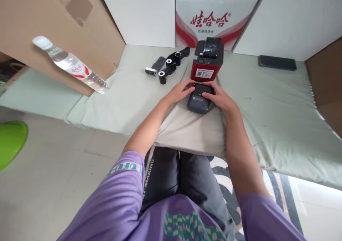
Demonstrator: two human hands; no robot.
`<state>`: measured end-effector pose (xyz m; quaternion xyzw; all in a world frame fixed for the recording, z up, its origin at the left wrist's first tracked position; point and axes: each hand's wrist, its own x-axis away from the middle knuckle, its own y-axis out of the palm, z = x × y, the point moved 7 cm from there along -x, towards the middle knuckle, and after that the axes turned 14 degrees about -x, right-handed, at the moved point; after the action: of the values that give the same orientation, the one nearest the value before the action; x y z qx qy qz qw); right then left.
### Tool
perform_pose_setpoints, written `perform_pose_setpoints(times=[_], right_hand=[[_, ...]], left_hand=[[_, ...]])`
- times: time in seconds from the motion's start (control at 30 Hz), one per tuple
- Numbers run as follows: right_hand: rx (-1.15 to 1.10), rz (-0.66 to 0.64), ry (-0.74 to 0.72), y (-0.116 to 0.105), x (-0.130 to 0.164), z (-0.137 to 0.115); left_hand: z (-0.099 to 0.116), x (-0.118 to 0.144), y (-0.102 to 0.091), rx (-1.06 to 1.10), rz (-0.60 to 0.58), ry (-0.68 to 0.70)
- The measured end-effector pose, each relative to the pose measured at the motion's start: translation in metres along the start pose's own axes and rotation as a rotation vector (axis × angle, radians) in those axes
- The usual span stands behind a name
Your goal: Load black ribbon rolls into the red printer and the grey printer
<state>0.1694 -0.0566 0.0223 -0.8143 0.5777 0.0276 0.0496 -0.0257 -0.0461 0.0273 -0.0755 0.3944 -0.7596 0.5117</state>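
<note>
A small dark grey label printer (pixel 200 99) lies on a beige cushion (pixel 187 130) in front of me. My left hand (pixel 181 90) grips its left side and my right hand (pixel 219 98) grips its right side, fingers curled over the top edge. Just behind it stands a red and black printer (pixel 206 60) with a white sticker on its front. Left of that lie several black ribbon rolls (pixel 166 67) on the pale green mat (pixel 267 102).
A clear water bottle (pixel 70 64) lies against a leaning cardboard sheet (pixel 40 27) at the left. A black phone (pixel 277 62) rests at the back right. White boxes (pixel 213 16) line the back. A green object (pixel 10 141) sits on the floor at the left.
</note>
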Motion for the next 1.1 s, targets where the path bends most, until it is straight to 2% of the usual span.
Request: perform_pose_setpoints(times=[0.17,0.3,0.4,0.53,0.6,0.67,0.77,0.9,1.0,1.1], right_hand=[[0.071,0.015,-0.039,0.001,0.0,-0.002],[0.323,0.189,-0.182,0.009,0.012,-0.025],[0.487,0.337,-0.202,0.031,0.026,-0.035],[0.534,0.46,-0.077,0.069,0.033,-0.02],[0.514,0.478,-0.074,0.082,0.031,-0.015],[0.507,0.464,-0.082,0.084,0.032,-0.016],[0.53,0.465,-0.057,0.061,0.044,-0.03],[0.547,0.568,-0.108,-0.003,0.055,-0.063],[0.679,0.58,0.008,-0.051,0.038,-0.071],[0.844,0.565,0.126,-0.083,0.014,-0.067]], left_hand=[[-0.003,-0.001,0.002,0.049,-0.013,-0.015],[-0.012,-0.003,-0.001,0.063,0.03,-0.052],[-0.016,-0.003,-0.003,0.028,0.055,-0.063],[-0.01,-0.004,-0.002,0.0,0.028,0.006],[-0.009,-0.004,-0.003,-0.007,0.025,0.015],[-0.009,-0.003,-0.003,-0.003,0.023,-0.007],[-0.012,-0.003,-0.002,-0.005,0.017,-0.069],[-0.012,-0.002,-0.003,-0.036,0.019,-0.119],[-0.009,-0.001,-0.005,-0.042,0.014,-0.157],[-0.004,0.001,-0.007,-0.046,-0.006,-0.188]])
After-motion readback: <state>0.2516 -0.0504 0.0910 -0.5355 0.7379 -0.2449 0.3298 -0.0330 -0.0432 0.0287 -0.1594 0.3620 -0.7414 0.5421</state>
